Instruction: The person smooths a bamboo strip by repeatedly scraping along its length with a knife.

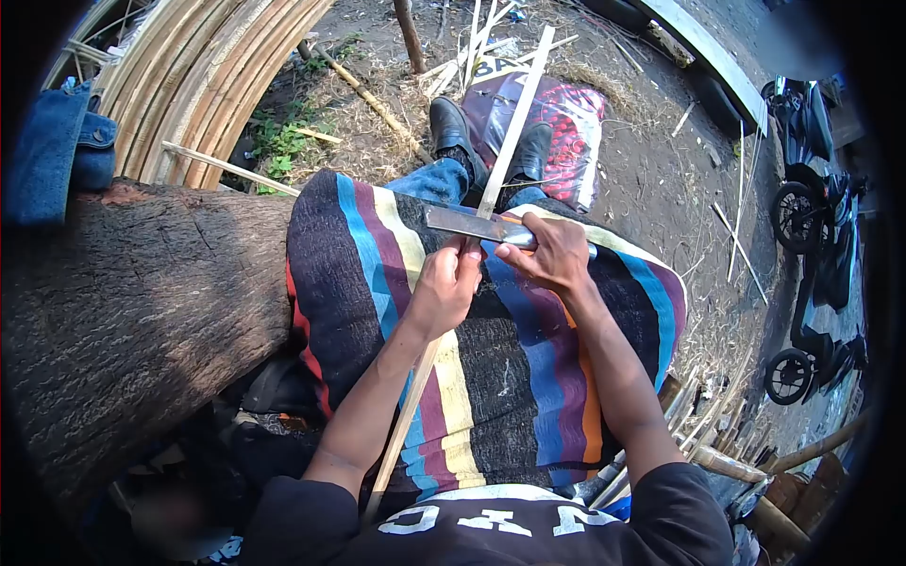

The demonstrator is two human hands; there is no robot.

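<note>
My left hand is closed around a long, thin bamboo strip, which runs from beside my left side out past my shoes. In my right hand is the handle of a knife with a broad, blunt-ended metal blade. The blade lies across the strip just ahead of my left fingers and points to the left. Both hands are over my lap, which a striped cloth in black, blue, purple, yellow and orange covers.
A thick log lies at my left, with a piece of denim on it. Bent bamboo strips are stacked behind. A printed sack lies by my shoes. A motorcycle stands at the right, and bamboo poles lie at lower right.
</note>
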